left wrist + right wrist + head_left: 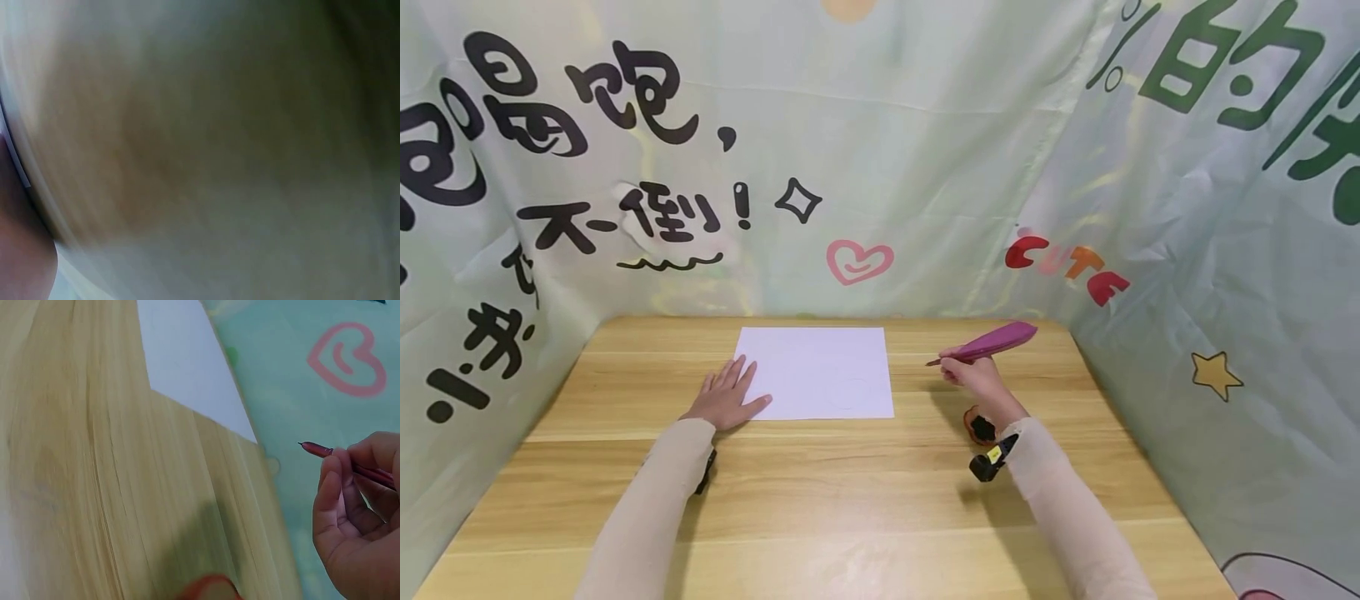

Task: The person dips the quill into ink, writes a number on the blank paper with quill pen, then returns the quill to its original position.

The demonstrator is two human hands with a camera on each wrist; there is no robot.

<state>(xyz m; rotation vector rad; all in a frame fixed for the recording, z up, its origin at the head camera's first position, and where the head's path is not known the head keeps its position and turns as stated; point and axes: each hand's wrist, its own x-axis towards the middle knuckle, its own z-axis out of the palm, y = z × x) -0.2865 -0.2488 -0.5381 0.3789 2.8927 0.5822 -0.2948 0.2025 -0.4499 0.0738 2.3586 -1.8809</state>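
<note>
A white sheet of paper (820, 371) lies on the wooden table. My left hand (727, 396) rests on its left edge, fingers spread, with the thumb over the lower left corner. In the left wrist view only a blurred piece of that hand (25, 250) shows at the lower left. Off the paper's right side, my right hand (973, 375) pinches a purple feather pen (1000, 340) above the table. The pen's dark tip points left, toward the paper. In the right wrist view, thumb and fingertips grip the reddish barrel (317, 449) close behind the tip.
Below the right hand stands a small round orange-rimmed thing (980, 425) with a dark middle, partly hidden by the wrist. A black camera (992, 458) is worn at the right wrist. Printed cloth (925, 167) hangs behind the table (850, 500) and at both sides.
</note>
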